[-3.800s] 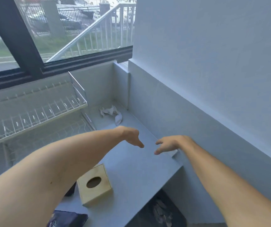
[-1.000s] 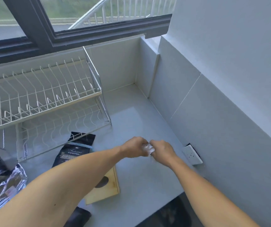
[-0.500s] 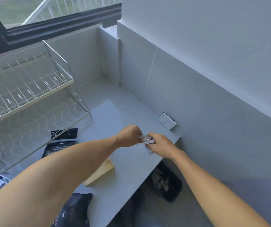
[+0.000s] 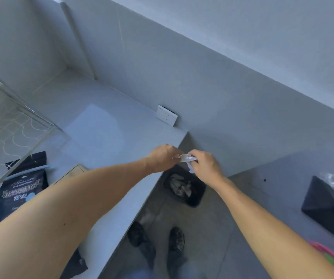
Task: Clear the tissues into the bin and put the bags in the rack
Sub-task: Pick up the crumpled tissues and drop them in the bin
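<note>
Two bare hands meet over the end of a grey counter (image 4: 101, 125), working a crumpled white tissue (image 4: 186, 158) between them. The left hand (image 4: 162, 158) has its fingers curled round one end of the wad, and the right hand (image 4: 205, 165) pinches the other end, a loose white corner hanging just below its fingers. The tissue looks scrunched and wrinkled, pale against the grey wall, and is held in the air above a black bin (image 4: 192, 195) that stands on the floor beside the counter's end; the bin already holds crumpled greyish paper. On the counter to the left, a black bag (image 4: 22, 190) with white lettering lies flat beside the lower edge of a white wire rack (image 4: 11, 129), and a tan tissue box (image 4: 75, 171) shows partly behind the left forearm. A white wall socket (image 4: 166, 117) sits just above the counter
</note>
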